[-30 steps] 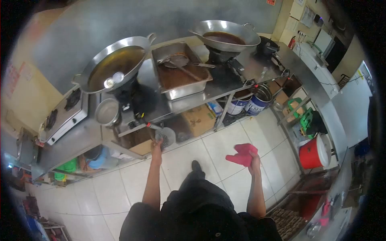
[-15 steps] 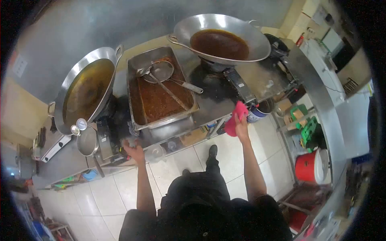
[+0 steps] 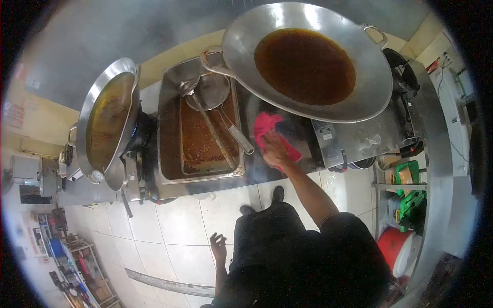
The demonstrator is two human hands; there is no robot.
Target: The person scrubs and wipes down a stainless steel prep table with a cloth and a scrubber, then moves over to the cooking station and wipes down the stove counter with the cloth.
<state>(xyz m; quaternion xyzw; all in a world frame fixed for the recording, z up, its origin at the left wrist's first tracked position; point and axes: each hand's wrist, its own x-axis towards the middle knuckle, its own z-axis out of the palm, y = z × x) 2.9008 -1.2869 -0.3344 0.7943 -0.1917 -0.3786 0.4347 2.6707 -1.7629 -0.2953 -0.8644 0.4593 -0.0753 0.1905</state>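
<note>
My right hand (image 3: 276,149) presses a pink cloth (image 3: 265,123) onto the dark steel counter. It is between a steel tray and the burner under the large right wok (image 3: 381,84), which holds dark brown oil. In the rectangular tray (image 3: 168,146), a fine-mesh strainer (image 3: 214,91) and a long-handled ladle (image 3: 211,123) rest above brown, crumb-flecked liquid. My left hand (image 3: 219,247) hangs low over the floor, empty, its fingers loosely bent and apart.
At the left stands another wok (image 3: 128,110) of yellowish oil, with a dial thermometer (image 3: 96,176) on its rim and a small strainer (image 3: 116,175) beside it. To the right, a shelf holds green items (image 3: 411,200) above a red container (image 3: 394,249).
My right hand has brought the pink cloth from the counter's front edge up onto its top. My left hand has dropped away from the left burner's knob area. The view has shifted right.
</note>
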